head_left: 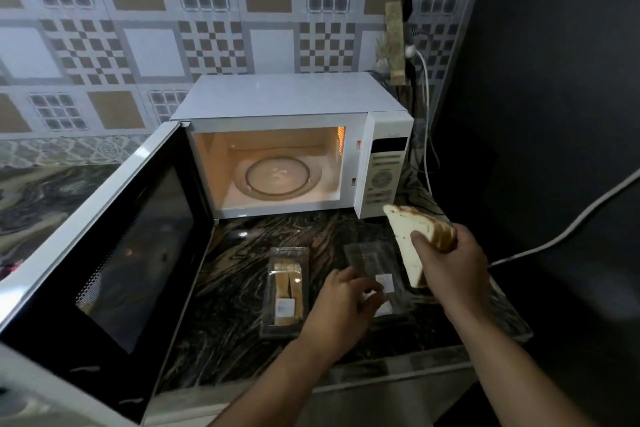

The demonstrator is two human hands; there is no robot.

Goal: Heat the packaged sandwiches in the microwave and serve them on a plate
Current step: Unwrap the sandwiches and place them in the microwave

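My right hand [446, 263] grips a bare triangular sandwich [410, 239] and holds it up over the counter, in front of the microwave's right corner. Just below it lies an emptied clear plastic package [375, 267] with a white label. My left hand [343, 302] rests on that package's near end, fingers curled on the plastic. A second clear package [285, 291], closed and with a sandwich inside, lies to the left on the counter. The white microwave [294, 97] stands behind, lit inside, its glass turntable [282, 178] bare.
The microwave door [114, 253] swings wide to the left and reaches over the counter's front edge. The dark marbled counter [235, 270] ends at a dark wall on the right. White cables [554, 232] run along that wall and behind the microwave.
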